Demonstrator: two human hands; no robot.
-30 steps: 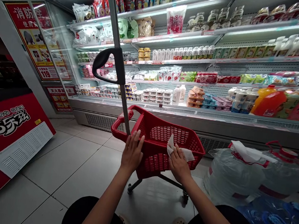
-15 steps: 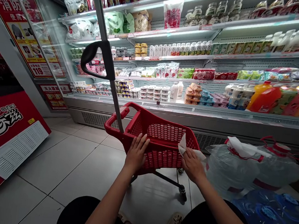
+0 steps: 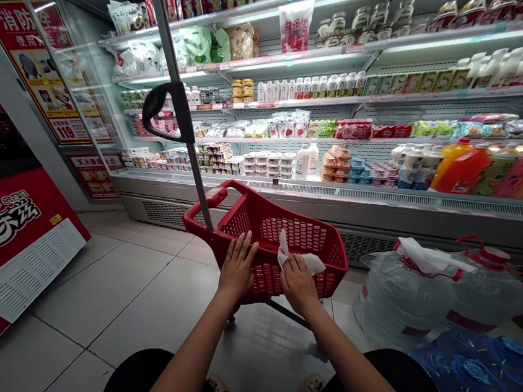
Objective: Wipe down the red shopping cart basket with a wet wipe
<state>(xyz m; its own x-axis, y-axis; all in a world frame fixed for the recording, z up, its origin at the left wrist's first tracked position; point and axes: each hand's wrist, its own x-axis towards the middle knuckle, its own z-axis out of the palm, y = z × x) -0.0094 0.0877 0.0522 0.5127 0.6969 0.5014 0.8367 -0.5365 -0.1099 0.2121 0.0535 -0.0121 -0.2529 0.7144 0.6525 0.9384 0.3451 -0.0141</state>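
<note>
A red plastic shopping cart [image 3: 335,244] with a perforated basket stands in front of me, its grey pole and black handle [image 3: 188,113] rising at the left. My left hand [image 3: 238,262] lies flat on the near side of the basket, fingers stretched out over the rim. Against the same near side, further right, my right hand [image 3: 298,281] presses a white tissue [image 3: 313,264]. Part of the tissue sticks up past the fingers, and part spreads to the right. The palm side of the right hand is hidden.
A lit refrigerated shelf [image 3: 290,190] with bottles, cups and bags runs behind the cart. To the right are large clear water jugs [image 3: 404,298] and blue bottles [image 3: 476,374]. A red freezer [image 3: 7,256] stands at the left on the tiled floor [image 3: 139,295].
My right hand has slid left along the basket's near side with the tissue, from near the right end toward the middle. The left hand stays at the same spot on the cart.
</note>
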